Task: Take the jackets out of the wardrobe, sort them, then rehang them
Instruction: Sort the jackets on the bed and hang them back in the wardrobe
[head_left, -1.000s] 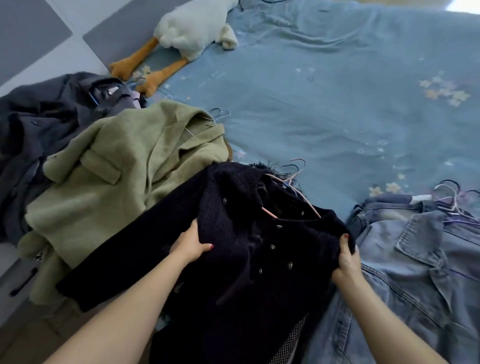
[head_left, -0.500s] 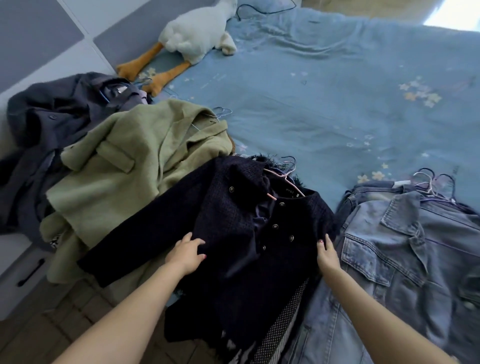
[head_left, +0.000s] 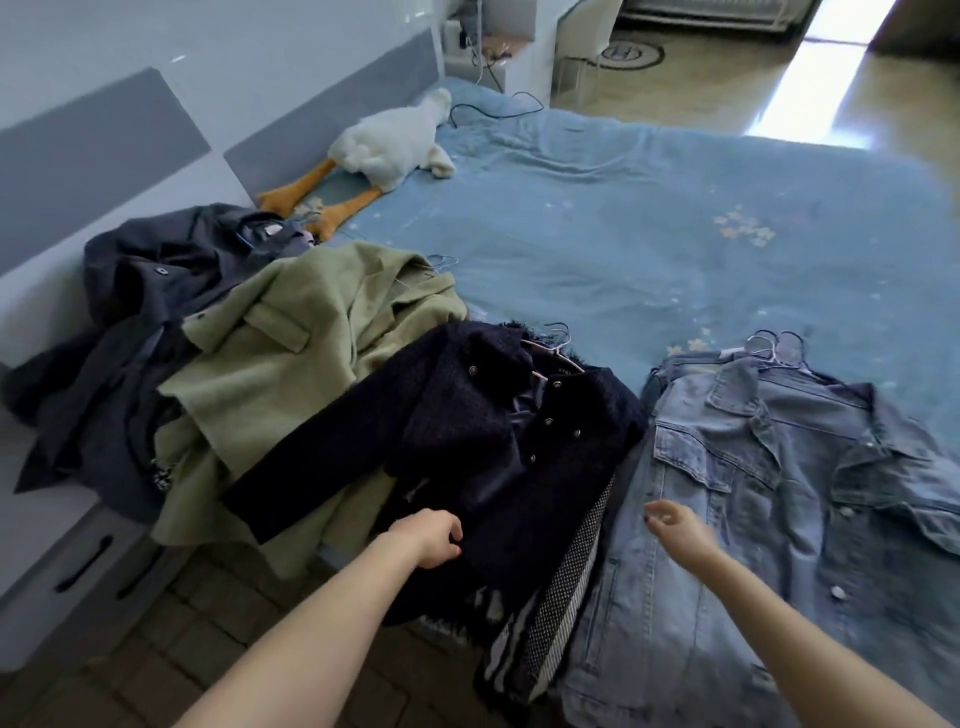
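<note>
The left hand (head_left: 435, 538) rests with curled fingers on the dark tweed jacket (head_left: 488, 447); the right hand (head_left: 678, 530) hovers loosely spread above the denim jacket (head_left: 789, 499). Both jackets lie lengthwise on the bed (head_left: 649, 223), collars pointing away, beside the green coat (head_left: 291, 374).
</note>
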